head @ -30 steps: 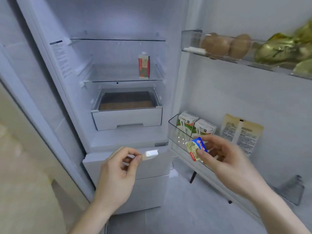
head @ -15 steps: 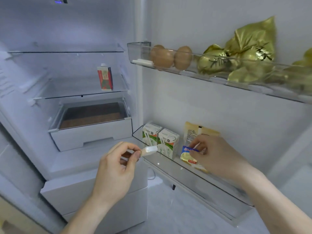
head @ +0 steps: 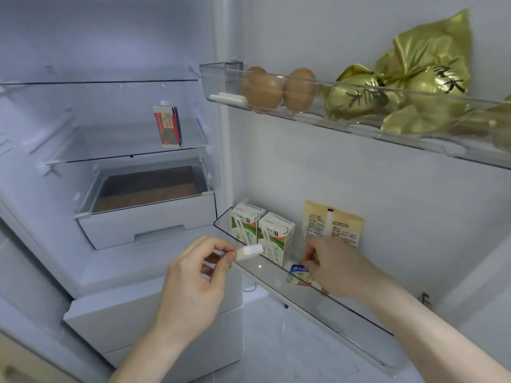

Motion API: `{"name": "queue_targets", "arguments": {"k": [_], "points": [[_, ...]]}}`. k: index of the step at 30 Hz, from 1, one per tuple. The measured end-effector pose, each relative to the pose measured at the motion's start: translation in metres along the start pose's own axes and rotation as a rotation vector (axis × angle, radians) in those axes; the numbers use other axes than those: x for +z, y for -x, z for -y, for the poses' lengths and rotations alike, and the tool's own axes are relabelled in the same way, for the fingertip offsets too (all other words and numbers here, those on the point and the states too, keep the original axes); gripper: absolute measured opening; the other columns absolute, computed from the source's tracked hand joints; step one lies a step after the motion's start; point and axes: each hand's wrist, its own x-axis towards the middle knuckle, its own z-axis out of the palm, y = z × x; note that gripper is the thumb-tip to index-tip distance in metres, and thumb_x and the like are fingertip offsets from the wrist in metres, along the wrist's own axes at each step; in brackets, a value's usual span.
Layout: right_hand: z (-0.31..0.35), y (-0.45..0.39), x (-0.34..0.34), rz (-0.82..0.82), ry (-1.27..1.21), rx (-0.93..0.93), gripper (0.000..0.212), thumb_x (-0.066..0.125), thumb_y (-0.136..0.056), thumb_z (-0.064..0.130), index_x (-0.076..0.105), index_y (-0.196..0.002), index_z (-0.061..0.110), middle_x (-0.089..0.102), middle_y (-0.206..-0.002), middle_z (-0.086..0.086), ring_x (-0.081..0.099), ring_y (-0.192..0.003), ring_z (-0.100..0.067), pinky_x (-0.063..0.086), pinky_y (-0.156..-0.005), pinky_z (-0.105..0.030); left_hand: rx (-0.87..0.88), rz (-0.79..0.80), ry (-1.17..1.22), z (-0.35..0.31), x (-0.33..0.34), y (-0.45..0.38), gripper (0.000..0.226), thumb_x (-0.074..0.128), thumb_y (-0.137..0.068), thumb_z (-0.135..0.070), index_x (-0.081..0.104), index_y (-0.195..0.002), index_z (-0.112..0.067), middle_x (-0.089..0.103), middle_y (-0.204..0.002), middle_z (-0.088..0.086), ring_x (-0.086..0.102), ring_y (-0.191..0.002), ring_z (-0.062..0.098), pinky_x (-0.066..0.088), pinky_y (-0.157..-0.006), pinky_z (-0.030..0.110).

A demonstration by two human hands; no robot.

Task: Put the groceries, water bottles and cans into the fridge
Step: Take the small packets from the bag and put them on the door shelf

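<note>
An open fridge fills the view, its door swung out at three o'clock. The lower door shelf (head: 276, 275), a clear bin at about four o'clock, holds two green milk cartons (head: 261, 233) and a yellow pouch (head: 331, 225). The upper door shelf (head: 218, 78) at one o'clock carries eggs (head: 262, 87) and gold foil bags (head: 425, 64).

The right hand (head: 340, 268) reaches into the lower bin, fingertips pinching a small blue-topped butter portion (head: 300, 275) just beside the cartons; whether it rests on the shelf floor is unclear. The left hand (head: 193, 288), at six o'clock, pinches a small white packet (head: 249, 252) between thumb and forefinger.

Both items look light, small and probably soft. Hold them by the edges, gently, so nothing squashes.
</note>
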Motion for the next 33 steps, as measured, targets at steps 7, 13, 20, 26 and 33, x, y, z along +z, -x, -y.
{"name": "queue_targets", "arguments": {"k": [7,13,20,26,33], "points": [[0.007,-0.002,0.005,0.022,0.002,0.059,0.015,0.047,-0.098,0.019,0.061,-0.096,0.025,0.069,-0.093,0.002,0.072,-0.063,-0.012,0.059,-0.064,-0.033,0.068,0.044,0.012,0.006,0.000,-0.003,0.020,0.071,-0.091,-0.011,0.067,-0.085,-0.029,0.067,-0.088,-0.014,0.067,-0.079,0.013,0.052,-0.066,0.029],[-0.007,0.019,-0.007,-0.015,-0.153,0.034,0.019,0.046,-0.103,0.026,0.062,-0.109,0.034,0.070,-0.106,0.013,0.067,-0.087,-0.012,0.048,-0.063,-0.022,0.203,0.109,-0.014,-0.005,0.011,-0.008,0.018,0.070,-0.093,-0.012,0.066,-0.089,-0.028,0.065,-0.091,-0.017,0.064,-0.082,0.011,0.051,-0.067,0.025],[-0.040,0.058,-0.019,-0.073,-0.263,0.132,0.022,0.045,-0.104,0.028,0.061,-0.103,0.043,0.071,-0.101,0.022,0.068,-0.087,-0.005,0.052,-0.076,-0.026,0.441,0.318,-0.239,-0.038,0.045,-0.030,0.006,0.058,-0.098,-0.031,0.062,-0.094,-0.032,0.061,-0.095,-0.016,0.058,-0.081,0.007,0.050,-0.063,0.033],[-0.049,0.063,-0.014,0.014,-0.197,0.116,0.023,0.041,-0.105,0.028,0.059,-0.112,0.042,0.068,-0.102,0.025,0.066,-0.089,-0.003,0.054,-0.081,-0.026,0.441,0.619,-0.454,-0.054,0.086,-0.053,0.011,0.057,-0.098,-0.030,0.067,-0.098,-0.030,0.064,-0.101,-0.013,0.060,-0.092,0.013,0.049,-0.072,0.033],[-0.063,0.060,-0.004,0.107,-0.132,0.087,0.027,0.038,-0.106,0.027,0.058,-0.116,0.043,0.067,-0.104,0.022,0.061,-0.083,0.003,0.042,-0.064,-0.012,0.329,0.797,-0.503,-0.055,0.114,-0.065,0.008,0.066,-0.091,-0.020,0.073,-0.088,-0.021,0.071,-0.085,-0.005,0.064,-0.082,0.017,0.055,-0.076,0.036]]}}
